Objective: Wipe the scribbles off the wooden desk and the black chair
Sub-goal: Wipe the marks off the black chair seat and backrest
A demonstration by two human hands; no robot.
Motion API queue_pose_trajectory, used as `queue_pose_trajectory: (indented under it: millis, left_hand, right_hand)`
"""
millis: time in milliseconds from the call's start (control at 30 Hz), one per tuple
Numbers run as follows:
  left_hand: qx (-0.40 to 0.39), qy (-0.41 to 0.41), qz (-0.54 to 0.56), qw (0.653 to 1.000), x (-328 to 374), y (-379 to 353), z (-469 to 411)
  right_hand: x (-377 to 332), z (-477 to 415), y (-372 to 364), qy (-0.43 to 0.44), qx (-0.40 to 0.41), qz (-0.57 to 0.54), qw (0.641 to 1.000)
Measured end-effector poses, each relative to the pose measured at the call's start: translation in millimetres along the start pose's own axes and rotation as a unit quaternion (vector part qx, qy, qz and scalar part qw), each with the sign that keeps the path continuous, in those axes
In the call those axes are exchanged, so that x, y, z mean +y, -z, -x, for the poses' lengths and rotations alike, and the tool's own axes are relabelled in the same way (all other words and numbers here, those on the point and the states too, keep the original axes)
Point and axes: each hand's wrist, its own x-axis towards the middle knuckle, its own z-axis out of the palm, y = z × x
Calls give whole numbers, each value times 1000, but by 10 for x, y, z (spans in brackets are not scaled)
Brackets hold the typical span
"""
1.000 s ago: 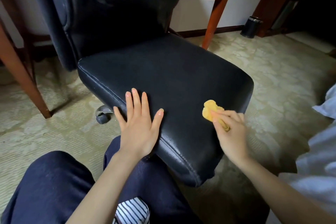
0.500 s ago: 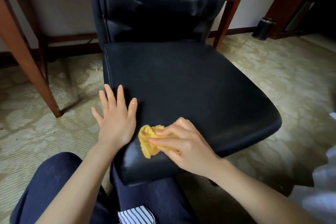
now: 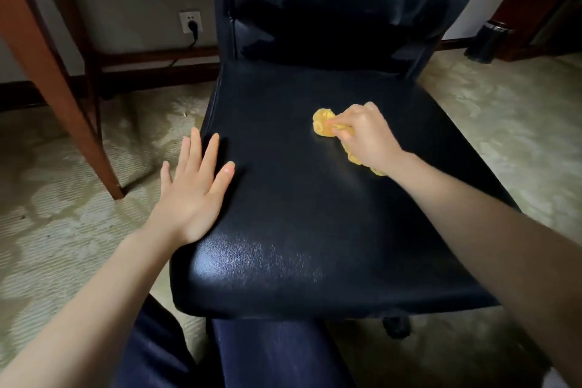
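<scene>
Head view showed the right hand [image 3: 367, 135] clamped on a cloth [image 3: 324, 127] pressed to the chair [image 3: 299, 198] seat. Cloth stuck out past the fingertips. The left hand [image 3: 192, 189] lay flat, fingers apart, on the seat's left edge.

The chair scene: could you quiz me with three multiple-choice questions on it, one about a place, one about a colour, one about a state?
1. Where does the left hand rest?
A. On the seat's left edge
B. On the desk leg
C. On the backrest

2. What colour is the cloth?
A. White
B. Yellow
C. Blue

3. How does the backrest look?
A. Spotless
B. Covered by a towel
C. Smeared with pale streaks

Answers: 1 A, the flat palm lies on the black chair seat at its left side. 2 B, the wad bunched in the right hand is yellow. 3 C, whitish swirls cross the dark leather.
</scene>
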Motion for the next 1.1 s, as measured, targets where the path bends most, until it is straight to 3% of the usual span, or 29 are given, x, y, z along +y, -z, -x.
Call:
queue_pose_trajectory:
  millis: [233, 567, 800, 933, 1000, 1100]
  left_hand:
    - [-54, -10, -67, 996, 54, 102, -268]
    - [-47, -1, -74, 996, 38, 117, -1147]
    - [-13, 0, -1, 1000, -51, 4, -1174]
    - [-7, 0, 5, 1000, -83, -17, -1177]
    - [-4, -3, 3, 1000, -85, -27, -1176]
    - [-6, -5, -2, 1000, -85, -17, -1169]
  right_hand:
    - [266, -502, 12, -253, 37, -12, 967]
    - [480, -1082, -133, -413, 86, -28, 906]
    - [448, -1523, -399, -299, 27, -19, 954]
    - [305, -1428, -484, -97, -3, -30, 995]
    - [166, -1247, -416, 11, -15, -42, 999]
    - [-125, -881, -308, 71, -47, -75, 994]
